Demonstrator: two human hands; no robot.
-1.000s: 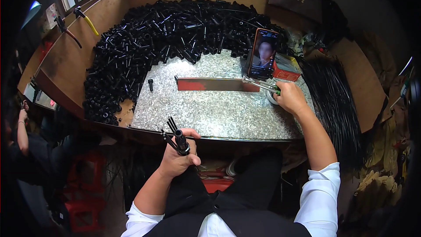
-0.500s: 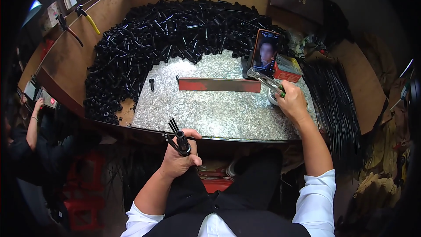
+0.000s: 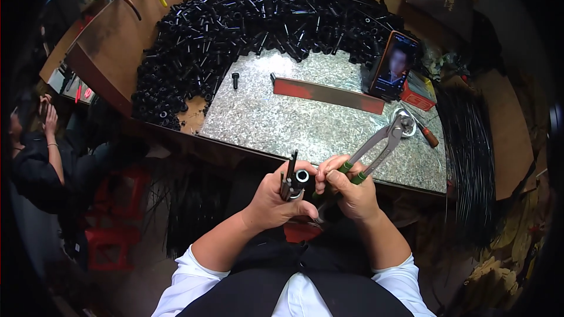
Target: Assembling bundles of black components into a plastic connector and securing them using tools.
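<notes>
My left hand is closed around a black tubular part with an open round end facing up. Several thin black rods stick up beside the tube in the same grip. Close by on the right, my right hand grips a pair of pincers by its green handles, with the metal jaws pointing away from me over the worktop. Its thumb and forefinger come together near the left fingertips; whether a small piece is between them I cannot make out.
A heap of black tubular parts fills the far side. On the speckled worktop are a red bar, a loose black part, a phone, a red box and a screwdriver. Thin black rods lie right; a co-worker sits left.
My right hand has come back from the worktop's right side to beside my left hand, bringing the pincers. My left hand has shifted right with the black parts. The view has also shifted.
</notes>
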